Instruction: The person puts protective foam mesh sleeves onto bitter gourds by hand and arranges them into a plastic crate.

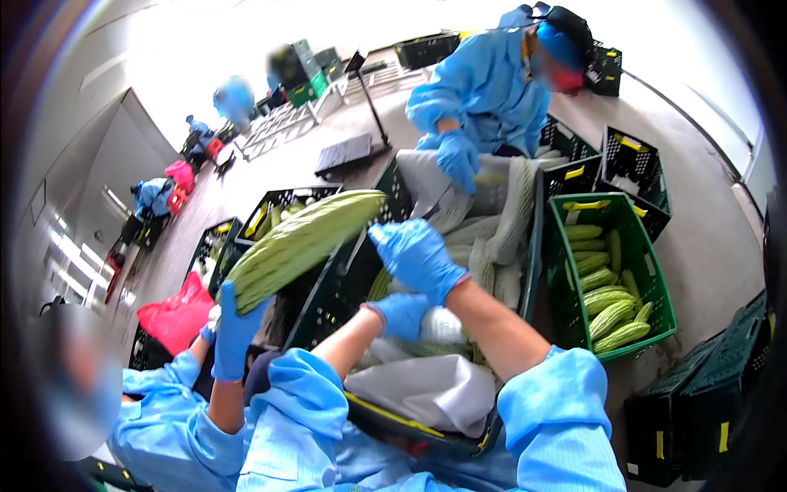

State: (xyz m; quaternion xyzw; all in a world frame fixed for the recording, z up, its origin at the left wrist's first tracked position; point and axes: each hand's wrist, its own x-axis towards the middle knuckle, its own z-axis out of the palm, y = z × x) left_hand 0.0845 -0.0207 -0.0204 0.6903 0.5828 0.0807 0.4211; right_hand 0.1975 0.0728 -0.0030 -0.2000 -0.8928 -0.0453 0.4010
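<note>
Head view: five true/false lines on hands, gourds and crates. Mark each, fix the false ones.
1. The wearer's left hand and right hand both wear blue gloves. True.
2. The wearer's left hand grips the large gourd. False: a co-worker's hand, at the left, holds it.
3. The green crate at the right has gourds in it. True.
4. The red bag lies in the green crate. False: it is at the left of the picture.
5. The big middle crate contains pieces in pale netting. True.

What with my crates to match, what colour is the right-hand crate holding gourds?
The crate is green; it shows best in the head view.
</note>
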